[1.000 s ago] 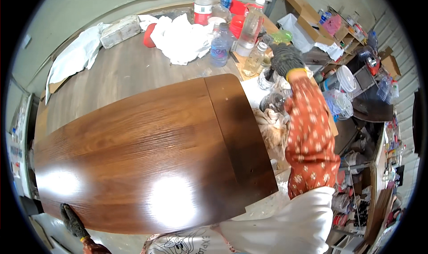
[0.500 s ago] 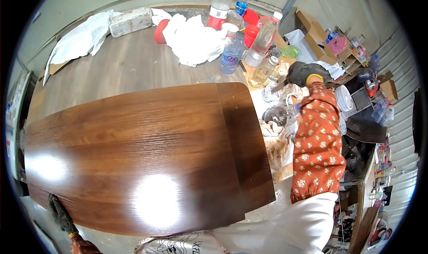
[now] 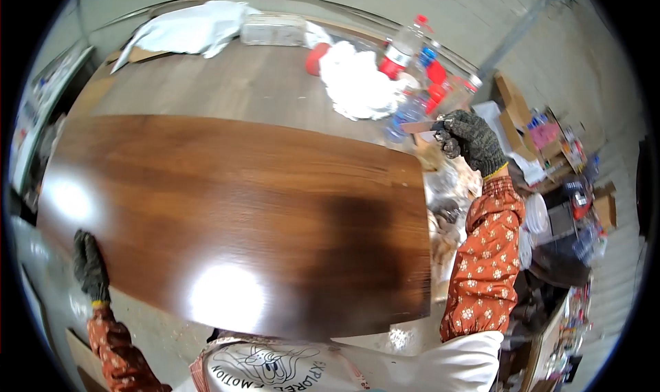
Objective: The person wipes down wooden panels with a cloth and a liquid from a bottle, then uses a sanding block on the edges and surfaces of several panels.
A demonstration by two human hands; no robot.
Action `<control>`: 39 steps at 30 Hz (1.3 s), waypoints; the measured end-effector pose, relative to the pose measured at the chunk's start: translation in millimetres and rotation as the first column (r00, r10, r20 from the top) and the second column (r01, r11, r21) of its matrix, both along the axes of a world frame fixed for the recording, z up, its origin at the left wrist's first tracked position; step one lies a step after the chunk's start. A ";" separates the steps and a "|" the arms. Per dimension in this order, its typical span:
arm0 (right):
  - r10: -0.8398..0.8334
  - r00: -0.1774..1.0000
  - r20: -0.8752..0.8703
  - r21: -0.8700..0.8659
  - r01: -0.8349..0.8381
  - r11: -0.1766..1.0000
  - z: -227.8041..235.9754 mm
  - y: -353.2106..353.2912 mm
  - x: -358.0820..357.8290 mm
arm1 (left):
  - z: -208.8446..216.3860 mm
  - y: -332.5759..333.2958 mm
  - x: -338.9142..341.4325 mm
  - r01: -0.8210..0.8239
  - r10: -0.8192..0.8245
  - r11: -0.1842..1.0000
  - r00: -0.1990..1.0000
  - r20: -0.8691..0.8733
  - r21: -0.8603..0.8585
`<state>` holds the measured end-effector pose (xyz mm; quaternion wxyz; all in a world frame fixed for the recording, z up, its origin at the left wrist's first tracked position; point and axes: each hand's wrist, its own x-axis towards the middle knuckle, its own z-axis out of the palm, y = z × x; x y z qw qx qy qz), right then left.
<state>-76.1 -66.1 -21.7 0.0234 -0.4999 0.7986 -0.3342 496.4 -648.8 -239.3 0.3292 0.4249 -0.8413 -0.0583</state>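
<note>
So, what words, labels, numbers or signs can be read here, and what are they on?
White top: dark lettering around a cartoon drawing, legible, but I won't copy it.
Red-capped bottle: red-and-white label, print too blurred to read.
Bluish bottle: too blurred.
Wooden panel: none visible.
Flat tool in the right hand: none discernible.
</note>
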 end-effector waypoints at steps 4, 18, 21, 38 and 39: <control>-0.046 0.810 0.585 -0.141 0.157 0.978 27.9 -86.5 43.8 | 62.8 67.5 -11.6 0.022 -0.018 0.999 0.988 -0.151 0.025; 0.417 0.717 0.558 -0.551 -0.055 0.832 54.9 -174.5 105.2 | 186.0 181.0 -10.7 0.338 -0.347 0.934 0.935 -0.070 -0.115; 0.467 0.387 0.795 -0.514 0.020 0.858 37.6 -186.6 102.5 | 200.7 232.9 -14.0 0.309 -0.316 0.941 0.948 -0.033 -0.135; 0.218 0.929 0.299 0.079 -0.252 0.964 30.3 -171.2 95.5 | 210.8 391.4 -5.3 0.253 -0.275 0.948 0.957 -0.098 -0.193; 0.452 0.843 -0.291 -0.058 -0.487 0.871 26.7 -175.7 82.9 | 213.1 393.0 -4.5 0.249 -0.269 0.951 0.959 -0.094 -0.182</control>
